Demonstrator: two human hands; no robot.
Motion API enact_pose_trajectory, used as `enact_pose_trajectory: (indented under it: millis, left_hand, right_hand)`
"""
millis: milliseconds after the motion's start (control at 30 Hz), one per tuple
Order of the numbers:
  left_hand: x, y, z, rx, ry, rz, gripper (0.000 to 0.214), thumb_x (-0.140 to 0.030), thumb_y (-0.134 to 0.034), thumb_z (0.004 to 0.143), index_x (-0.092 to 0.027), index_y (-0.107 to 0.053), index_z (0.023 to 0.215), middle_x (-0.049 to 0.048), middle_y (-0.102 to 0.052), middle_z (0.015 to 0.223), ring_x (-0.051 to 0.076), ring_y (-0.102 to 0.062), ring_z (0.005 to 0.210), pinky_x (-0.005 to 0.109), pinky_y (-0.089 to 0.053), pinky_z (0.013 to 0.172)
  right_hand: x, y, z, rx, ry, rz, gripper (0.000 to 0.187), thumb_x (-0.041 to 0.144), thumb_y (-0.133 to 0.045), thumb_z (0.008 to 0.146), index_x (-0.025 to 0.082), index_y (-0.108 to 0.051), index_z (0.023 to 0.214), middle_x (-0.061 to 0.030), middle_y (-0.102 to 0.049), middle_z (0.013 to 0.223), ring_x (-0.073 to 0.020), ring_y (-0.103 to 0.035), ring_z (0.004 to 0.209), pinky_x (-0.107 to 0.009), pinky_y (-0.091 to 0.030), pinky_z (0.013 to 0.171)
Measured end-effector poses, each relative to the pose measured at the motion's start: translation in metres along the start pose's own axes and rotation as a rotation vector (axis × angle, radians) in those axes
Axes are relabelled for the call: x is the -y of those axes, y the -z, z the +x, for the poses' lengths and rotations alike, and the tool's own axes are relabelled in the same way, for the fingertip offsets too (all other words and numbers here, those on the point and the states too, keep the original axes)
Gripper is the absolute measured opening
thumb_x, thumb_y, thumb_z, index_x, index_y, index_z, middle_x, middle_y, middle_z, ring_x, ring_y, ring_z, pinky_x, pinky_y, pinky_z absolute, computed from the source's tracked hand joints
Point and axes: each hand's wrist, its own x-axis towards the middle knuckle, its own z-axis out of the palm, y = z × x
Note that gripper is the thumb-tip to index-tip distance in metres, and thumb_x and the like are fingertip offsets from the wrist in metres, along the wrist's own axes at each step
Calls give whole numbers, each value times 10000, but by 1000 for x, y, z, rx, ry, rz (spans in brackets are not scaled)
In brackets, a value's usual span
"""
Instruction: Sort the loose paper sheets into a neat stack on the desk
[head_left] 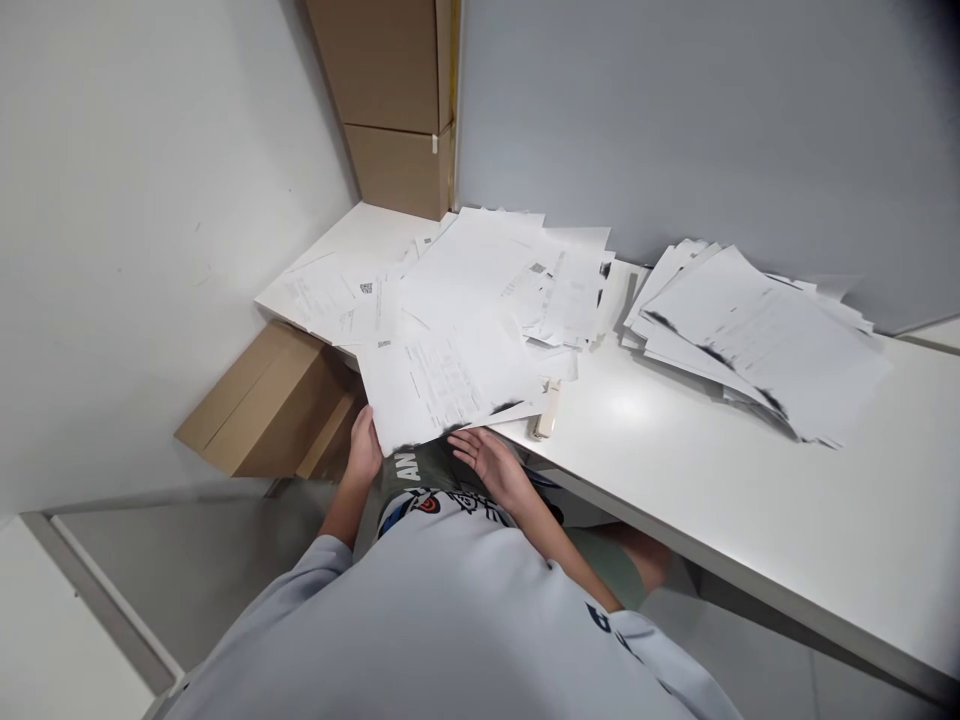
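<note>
My left hand [365,444] grips the left edge of a printed sheet of paper [450,380], its thumb on top and its other fingers hidden beneath. The sheet has black smudges along its near edge and juts over the table's front edge. At that near edge, my right hand [491,465] is palm up with its fingers stretched out, the fingertips close to or touching the paper. A small cream stapler-like object [547,410] lies just right of the sheet. Behind the held sheet spreads a loose heap of white papers [472,255], some bearing print and QR codes.
A second pile of smudged papers [795,340] lies on the right of the white table [697,470]. Brown cardboard boxes [390,90] stack at the back left corner. Another cardboard box [262,400] sits below the table's left end. Walls enclose the left and back.
</note>
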Motion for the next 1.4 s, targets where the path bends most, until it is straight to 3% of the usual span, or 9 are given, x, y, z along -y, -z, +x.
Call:
enact_pose_trajectory:
  millis: [133,267,433,567,933,1233,1400]
  left_hand:
    - [-13,0,7,115,32,150,542,-468,-854,557,-130,-679,942,77,-744,884,223,-686,837,315,-533,745]
    - [-21,2,6,97,93,309,549,-552,-861,498,-117,-653,761,30,-687,690,149,-604,627,253,-447,600]
    - [-34,4,3,246,188,474,575,-616,-834,512,-113,-683,746,46,-693,700,160,-595,636,249,-411,578]
    - [-35,8,2,359,297,499,563,-664,-766,599,-118,-672,700,21,-628,578,123,-518,506,244,-361,508]
    - [-25,10,3,348,205,493,622,-708,-706,633,-116,-707,824,62,-713,769,205,-638,758,293,-452,699]
    - [-26,11,1,304,204,533,606,-685,-711,642,-129,-716,883,63,-728,808,232,-659,819,309,-459,734]
    - [-19,6,1,296,214,372,579,-658,-728,647,-128,-708,880,74,-737,808,248,-678,842,331,-501,762]
  right_hand:
    - [-3,7,1,-78,32,-10,281,482,-788,701,240,-689,803,-14,-729,964,-229,-656,1053,-347,-478,923]
    - [-3,11,0,-165,69,-10,286,473,-808,670,238,-668,752,-10,-724,865,-223,-678,938,-367,-508,898]
    - [1,15,-6,-295,129,-25,313,465,-819,654,228,-619,697,7,-682,763,-185,-651,794,-377,-543,855]
    - [2,20,-8,-403,150,-86,354,465,-832,635,215,-581,646,20,-643,694,-153,-616,713,-342,-558,812]
    - [-2,22,-7,-476,189,-118,451,403,-892,490,221,-481,527,55,-533,532,-137,-591,608,-329,-585,711]
    - [-1,22,-9,-444,194,-120,362,310,-854,525,227,-501,532,48,-572,564,-150,-609,655,-342,-586,782]
    - [1,20,-9,-429,201,-92,343,360,-849,570,222,-534,570,40,-592,600,-146,-622,672,-344,-584,789]
